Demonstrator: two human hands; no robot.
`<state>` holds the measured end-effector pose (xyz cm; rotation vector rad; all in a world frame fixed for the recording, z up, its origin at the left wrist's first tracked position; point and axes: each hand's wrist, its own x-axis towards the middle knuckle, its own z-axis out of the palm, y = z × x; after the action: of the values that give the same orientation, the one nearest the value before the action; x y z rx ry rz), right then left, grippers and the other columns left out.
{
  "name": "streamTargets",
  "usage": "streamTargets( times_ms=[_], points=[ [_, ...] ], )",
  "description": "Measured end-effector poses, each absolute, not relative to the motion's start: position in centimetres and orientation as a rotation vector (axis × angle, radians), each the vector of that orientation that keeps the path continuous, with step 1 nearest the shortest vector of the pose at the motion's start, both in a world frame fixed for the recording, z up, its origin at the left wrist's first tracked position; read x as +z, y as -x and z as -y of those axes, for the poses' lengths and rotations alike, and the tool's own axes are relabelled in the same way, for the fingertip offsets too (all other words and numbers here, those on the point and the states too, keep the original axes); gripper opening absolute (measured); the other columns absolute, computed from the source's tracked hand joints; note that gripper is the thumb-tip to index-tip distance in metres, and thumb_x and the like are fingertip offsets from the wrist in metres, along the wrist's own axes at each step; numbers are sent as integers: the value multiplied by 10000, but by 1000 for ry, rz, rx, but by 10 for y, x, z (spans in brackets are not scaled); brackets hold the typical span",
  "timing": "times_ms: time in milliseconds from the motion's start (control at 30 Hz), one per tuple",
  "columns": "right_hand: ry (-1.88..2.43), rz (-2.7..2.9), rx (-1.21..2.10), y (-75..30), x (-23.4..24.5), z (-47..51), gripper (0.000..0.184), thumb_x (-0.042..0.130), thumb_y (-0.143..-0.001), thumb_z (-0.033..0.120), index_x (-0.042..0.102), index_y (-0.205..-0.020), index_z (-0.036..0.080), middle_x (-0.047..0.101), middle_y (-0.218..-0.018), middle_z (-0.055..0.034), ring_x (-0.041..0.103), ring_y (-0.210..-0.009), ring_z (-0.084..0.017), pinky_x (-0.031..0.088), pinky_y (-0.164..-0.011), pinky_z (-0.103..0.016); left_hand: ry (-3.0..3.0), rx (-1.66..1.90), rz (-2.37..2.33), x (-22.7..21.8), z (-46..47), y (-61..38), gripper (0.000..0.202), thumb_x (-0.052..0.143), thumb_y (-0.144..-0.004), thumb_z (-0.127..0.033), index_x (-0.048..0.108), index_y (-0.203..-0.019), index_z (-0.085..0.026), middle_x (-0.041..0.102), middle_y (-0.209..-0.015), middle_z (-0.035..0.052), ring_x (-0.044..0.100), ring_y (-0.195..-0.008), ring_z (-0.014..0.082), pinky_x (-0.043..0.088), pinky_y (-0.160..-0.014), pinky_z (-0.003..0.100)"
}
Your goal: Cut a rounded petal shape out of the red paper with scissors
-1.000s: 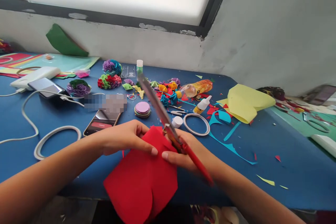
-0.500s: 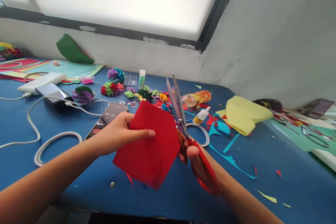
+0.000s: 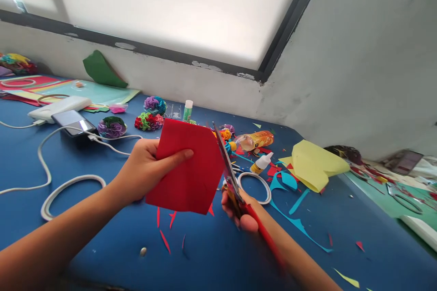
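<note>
My left hand [image 3: 143, 170] pinches a folded red paper [image 3: 187, 168] and holds it up above the blue table [image 3: 211, 254]. In my right hand [image 3: 239, 211] are red-handled scissors [image 3: 227, 168], their blades running along the paper's right edge. Thin red slivers [image 3: 165, 236] lie on the table just below the paper.
Behind the paper are colourful paper flowers [image 3: 148, 120], a glue stick [image 3: 187, 110], a small glue bottle [image 3: 261, 162], an orange bottle [image 3: 254, 139] and a tape ring [image 3: 256, 186]. Folded yellow paper [image 3: 314, 163] lies to the right. At left are white cables [image 3: 64, 186] and a phone [image 3: 73, 122].
My left hand has lifted the red paper up from the table's edge and turned it. The scissors have come upright along its right edge. Red slivers now lie on the table.
</note>
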<state>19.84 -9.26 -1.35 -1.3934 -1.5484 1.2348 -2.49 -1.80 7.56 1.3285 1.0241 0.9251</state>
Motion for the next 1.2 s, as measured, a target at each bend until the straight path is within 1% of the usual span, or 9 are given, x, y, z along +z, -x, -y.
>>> streamTargets(
  times_ms=[133, 267, 367, 433, 533, 700, 833, 967, 1200],
  points=[
    [1390, 1515, 1254, -201, -12, 93, 872, 501, -371, 950, 499, -811, 197, 470, -636, 14, 393, -559, -129, 305, -494, -255, -1306, 997, -1034, 76, 18, 25, 114, 813, -601, -223, 700, -600, -206, 717, -611, -42, 645, -553, 153, 449, -423, 164],
    [1413, 1476, 1280, -200, -10, 97, 857, 458, -420, 955, 489, -828, 202, 428, -615, 35, 340, -523, -110, 242, -461, -240, -1317, 1026, -1045, 75, 18, 26, 95, 801, -606, -228, 708, -615, -216, 717, -614, -47, 644, -568, 154, 443, -430, 172],
    [1418, 1474, 1287, -200, -9, 97, 828, 469, -443, 946, 490, -820, 209, 421, -608, 39, 370, -529, -117, 277, -470, -238, -1345, 1010, -1029, 75, 18, 26, 90, 791, -620, -225, 703, -603, -214, 712, -598, -54, 638, -546, 141, 433, -424, 160],
    [1421, 1481, 1289, -200, -6, 97, 829, 516, -414, 933, 492, -815, 208, 431, -620, 36, 373, -542, -116, 293, -481, -237, -1364, 989, -1029, 76, 20, 26, 97, 788, -627, -224, 699, -593, -204, 713, -592, -49, 639, -535, 140, 432, -419, 156],
    [1430, 1479, 1301, -200, -1, 98, 877, 510, -359, 945, 489, -822, 200, 448, -643, 24, 348, -547, -111, 268, -464, -233, -1398, 972, -1017, 77, 22, 26, 106, 782, -641, -241, 696, -606, -190, 723, -619, -29, 653, -557, 157, 445, -420, 163],
    [1434, 1467, 1324, -197, 2, 99, 924, 427, -339, 979, 467, -825, 195, 411, -617, 35, 292, -523, -98, 220, -449, -232, -1463, 938, -1064, 70, 22, 26, 246, 754, -691, -382, 668, -624, -161, 714, -651, 12, 645, -557, 158, 457, -420, 177],
    [1431, 1462, 1329, -196, 2, 99, 905, 429, -339, 980, 450, -803, 204, 367, -582, 53, 293, -529, -105, 234, -474, -240, -1545, 999, -1107, 62, 20, 25, 330, 734, -692, -463, 659, -607, -153, 681, -619, 20, 616, -526, 149, 456, -416, 186],
    [1447, 1461, 1322, -196, 1, 98, 882, 443, -333, 973, 446, -771, 207, 412, -598, 38, 304, -521, -104, 240, -477, -247, -1567, 1012, -1119, 61, 20, 24, 330, 726, -695, -458, 648, -589, -155, 668, -609, 20, 613, -529, 150, 454, -410, 187],
    [1487, 1428, 1347, -198, 1, 98, 852, 424, -356, 973, 432, -736, 210, 422, -595, 39, 325, -510, -101, 267, -486, -250, -1559, 990, -1107, 64, 20, 26, 308, 727, -708, -443, 657, -592, -166, 682, -625, 3, 626, -540, 132, 470, -418, 163]
  ],
)
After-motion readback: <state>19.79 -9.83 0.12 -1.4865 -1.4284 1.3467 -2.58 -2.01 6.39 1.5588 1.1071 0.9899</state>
